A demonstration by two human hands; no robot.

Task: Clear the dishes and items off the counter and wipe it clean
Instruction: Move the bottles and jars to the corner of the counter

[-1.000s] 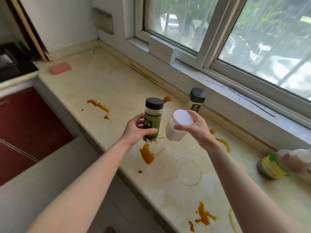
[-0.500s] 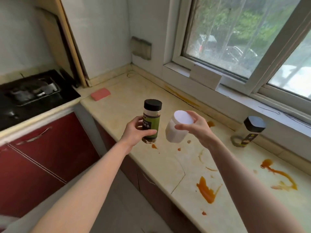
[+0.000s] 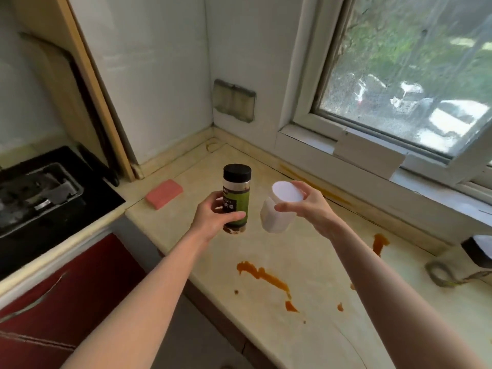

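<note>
My left hand point(image 3: 213, 219) grips a clear jar with a black lid and green label point(image 3: 236, 193), held upright above the counter. Beside it my right hand point(image 3: 310, 209) holds a white plastic jar point(image 3: 277, 211), tilted with its white lid toward me. Both jars hang in the air over the beige stone counter point(image 3: 300, 262). Orange-brown sauce stains point(image 3: 263, 275) streak the counter below my arms. A pink sponge point(image 3: 164, 193) lies flat on the counter near the left corner.
A black-lidded bottle point(image 3: 478, 253) stands at the far right edge by the window ledge point(image 3: 372, 161). A black stove point(image 3: 40, 193) sits to the left, with red cabinet fronts point(image 3: 61, 294) below. A wooden board point(image 3: 87, 83) leans against the wall.
The view has swung left along the counter toward the corner and stove. Both hands have kept hold of their jars, and the sponge now lies much closer.
</note>
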